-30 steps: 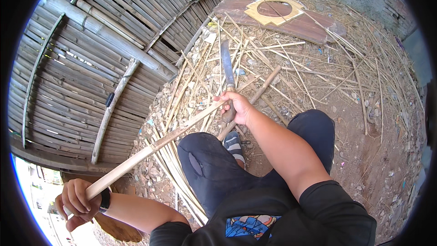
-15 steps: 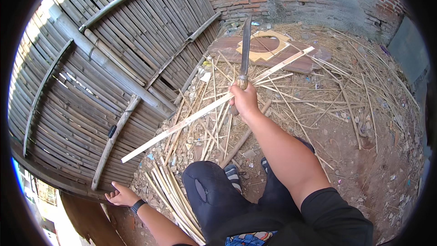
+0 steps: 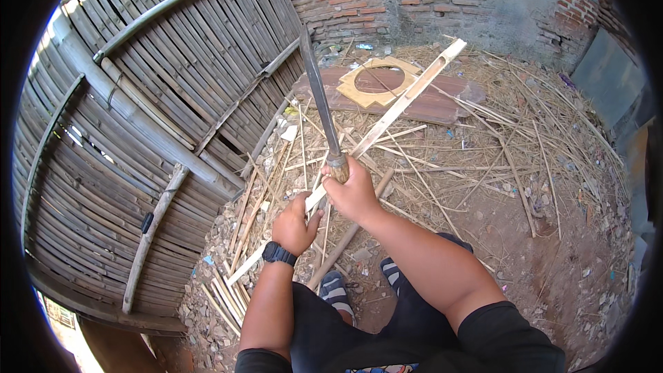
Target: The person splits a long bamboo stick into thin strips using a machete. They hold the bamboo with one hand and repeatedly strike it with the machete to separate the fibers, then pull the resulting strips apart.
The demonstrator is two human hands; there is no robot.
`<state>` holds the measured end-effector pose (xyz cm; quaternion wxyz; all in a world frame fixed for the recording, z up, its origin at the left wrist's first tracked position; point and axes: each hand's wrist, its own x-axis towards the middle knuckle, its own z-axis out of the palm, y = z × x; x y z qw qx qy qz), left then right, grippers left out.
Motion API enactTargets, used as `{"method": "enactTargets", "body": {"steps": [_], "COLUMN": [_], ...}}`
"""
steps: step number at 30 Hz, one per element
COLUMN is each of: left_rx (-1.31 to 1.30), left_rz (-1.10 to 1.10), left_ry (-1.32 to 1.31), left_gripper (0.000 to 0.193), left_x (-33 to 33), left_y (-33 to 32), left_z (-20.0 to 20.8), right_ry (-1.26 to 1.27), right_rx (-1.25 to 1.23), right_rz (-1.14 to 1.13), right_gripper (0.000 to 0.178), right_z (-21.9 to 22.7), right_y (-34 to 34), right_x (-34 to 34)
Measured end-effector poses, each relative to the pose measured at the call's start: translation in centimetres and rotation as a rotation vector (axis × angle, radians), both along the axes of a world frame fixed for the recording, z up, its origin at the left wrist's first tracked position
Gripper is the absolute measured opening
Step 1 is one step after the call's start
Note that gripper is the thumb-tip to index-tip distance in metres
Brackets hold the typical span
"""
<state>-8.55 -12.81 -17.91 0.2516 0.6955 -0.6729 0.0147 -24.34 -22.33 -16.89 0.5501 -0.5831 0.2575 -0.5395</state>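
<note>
My right hand [image 3: 354, 190] is closed round the handle of a machete [image 3: 319, 97], its long dark blade pointing up and away to the left. The same hand also grips a long pale bamboo strip [image 3: 409, 99], which slants from far right to near left beneath it. My left hand [image 3: 295, 224], a dark watch at its wrist, is curled round the strip just below the right hand, thumb on one side and fingers on the other. The strip's near end [image 3: 246, 266] shows past my left wrist; the part under both hands is hidden.
A yellowish board with a round hole [image 3: 352, 90] lies on a brown board [image 3: 442, 107] ahead. Thin bamboo strips [image 3: 532, 186] litter the ground, and a bundle [image 3: 228, 297] lies near left. A bamboo slat wall [image 3: 103, 221] stands left, a brick wall [image 3: 469, 3] behind.
My left hand has come in from the lower left to the strip. The machete's blade has swung left, and the strip has turned steeper, its near end drawn closer to me.
</note>
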Motion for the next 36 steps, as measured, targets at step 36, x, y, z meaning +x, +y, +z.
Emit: {"method": "enactTargets", "body": {"steps": [36], "left_rx": [0.001], "left_rz": [0.364], "left_ry": [0.076], "left_gripper": [0.03], "left_x": [12.2], "left_y": [5.8], "left_z": [-3.1], "right_ry": [1.195], "right_rx": [-0.429], "right_rz": [-0.317], "right_gripper": [0.028], "right_z": [0.1], "right_y": [-6.5], "right_x": [-5.5]}}
